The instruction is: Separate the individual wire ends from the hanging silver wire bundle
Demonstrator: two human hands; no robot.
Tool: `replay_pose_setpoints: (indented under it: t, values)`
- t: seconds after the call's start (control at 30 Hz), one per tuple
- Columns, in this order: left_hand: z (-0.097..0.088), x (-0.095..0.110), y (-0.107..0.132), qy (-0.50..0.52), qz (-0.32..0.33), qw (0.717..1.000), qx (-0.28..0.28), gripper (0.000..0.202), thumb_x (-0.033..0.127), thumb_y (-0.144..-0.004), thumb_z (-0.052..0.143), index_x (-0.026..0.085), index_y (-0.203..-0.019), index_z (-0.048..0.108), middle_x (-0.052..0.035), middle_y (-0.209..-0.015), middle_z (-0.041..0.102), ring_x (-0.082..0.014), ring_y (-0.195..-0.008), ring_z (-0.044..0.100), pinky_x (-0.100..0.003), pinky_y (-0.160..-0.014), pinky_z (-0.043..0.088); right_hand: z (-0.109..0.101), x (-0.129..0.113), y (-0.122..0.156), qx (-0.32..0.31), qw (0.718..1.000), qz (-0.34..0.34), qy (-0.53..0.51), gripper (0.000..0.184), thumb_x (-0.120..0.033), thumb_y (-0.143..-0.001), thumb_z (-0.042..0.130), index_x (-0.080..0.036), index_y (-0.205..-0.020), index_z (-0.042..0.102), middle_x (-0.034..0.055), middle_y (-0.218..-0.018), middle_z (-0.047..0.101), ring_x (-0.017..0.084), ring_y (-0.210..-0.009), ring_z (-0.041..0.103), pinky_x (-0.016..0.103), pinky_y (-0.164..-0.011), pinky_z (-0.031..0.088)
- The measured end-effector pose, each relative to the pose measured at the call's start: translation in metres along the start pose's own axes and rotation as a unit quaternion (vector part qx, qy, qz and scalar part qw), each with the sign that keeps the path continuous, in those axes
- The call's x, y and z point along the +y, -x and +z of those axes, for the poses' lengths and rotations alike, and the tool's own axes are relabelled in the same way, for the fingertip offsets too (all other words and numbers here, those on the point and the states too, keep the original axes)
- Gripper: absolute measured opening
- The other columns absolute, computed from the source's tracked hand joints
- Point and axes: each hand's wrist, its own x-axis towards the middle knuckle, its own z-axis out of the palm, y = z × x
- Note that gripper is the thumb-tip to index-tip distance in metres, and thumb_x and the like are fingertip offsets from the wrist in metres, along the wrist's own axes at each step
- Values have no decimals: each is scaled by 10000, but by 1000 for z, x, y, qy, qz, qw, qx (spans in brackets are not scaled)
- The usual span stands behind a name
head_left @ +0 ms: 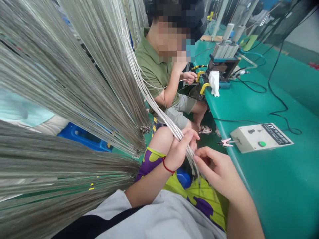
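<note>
A bundle of thin whitish cables [163,114] slants down from the upper left to my lap. My left hand [181,146], a red cord bracelet on its wrist, is closed around the bundle near its lower end. The loose cable ends [195,167] hang below that grip. Beside them, my right hand [211,166] has thumb and index finger pinched together at the cables, to the right of my left hand. The exact cable between those fingertips is too small to make out clearly.
Dense hanks of grey cables [82,76] hang on the left. A co-worker [159,66] sits ahead, holding a cable at a bench press [221,63]. On the green bench [274,186] stand a control box [261,137] with a green button, a pink clip [226,142] and black cords. A blue stool [84,136] is left.
</note>
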Motion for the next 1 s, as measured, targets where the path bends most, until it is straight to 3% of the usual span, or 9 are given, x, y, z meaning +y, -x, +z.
replay_pose_setpoints:
  t: [0.1,0.3,0.43,0.57,0.67,0.77,0.9,1.0]
  values:
    - [0,-1,2,7,1,1000,-11,430,607,-977,591,193,-867,629,59,-556,422,-109,-496,400,-250,-516,316,2,3,1,-23,999,6,-42,176,-382,-1006,623,-227,-932,661,-18,-770,660,133,-622,570,243,-558,427]
    - [-4,-1,4,-4,-11,1000,-29,405,569,-983,607,182,-868,635,37,-578,487,-117,-510,477,-233,-504,365,-5,8,4,-16,998,13,-60,184,-386,-1013,619,-224,-950,678,-8,-794,680,133,-660,584,232,-595,450]
    - [-12,-2,3,32,14,997,-75,352,521,-954,667,171,-928,651,24,-655,551,-103,-502,523,-220,-491,386,-4,13,5,-5,993,43,-113,220,-427,-1026,598,-224,-1030,685,-1,-772,683,132,-629,561,234,-557,427]
    - [-20,1,4,45,3,992,-115,277,392,-878,764,167,-1019,683,-19,-823,640,-146,-624,657,-262,-610,505,-2,16,6,66,988,46,-132,225,-432,-1006,635,-227,-1052,714,4,-763,706,138,-603,587,235,-531,447]
    - [-21,4,5,37,-2,995,-95,282,328,-842,790,168,-1058,707,-41,-881,673,-177,-714,693,-293,-693,550,-4,16,6,139,989,11,-52,159,-382,-984,679,-251,-1027,758,7,-812,754,150,-652,652,236,-577,491]
    - [-20,5,5,28,-8,997,-70,300,268,-833,778,169,-1110,719,-49,-897,695,-186,-772,701,-298,-736,562,-4,14,7,171,984,-45,35,123,-313,-991,670,-276,-1043,775,6,-889,788,154,-683,677,251,-634,516]
    - [-26,2,6,-3,-13,999,-48,306,185,-822,711,167,-1127,731,-29,-770,706,-202,-766,719,-322,-788,569,-5,12,10,208,969,-94,99,177,-245,-1003,639,-287,-1102,779,19,-993,802,167,-778,709,278,-732,534]
    - [-39,1,10,5,-28,995,-101,256,218,-826,688,173,-1063,774,-14,-637,658,-183,-602,678,-302,-641,560,-10,15,10,251,966,-43,46,152,-279,-975,689,-284,-1083,796,28,-895,781,174,-757,691,286,-699,527]
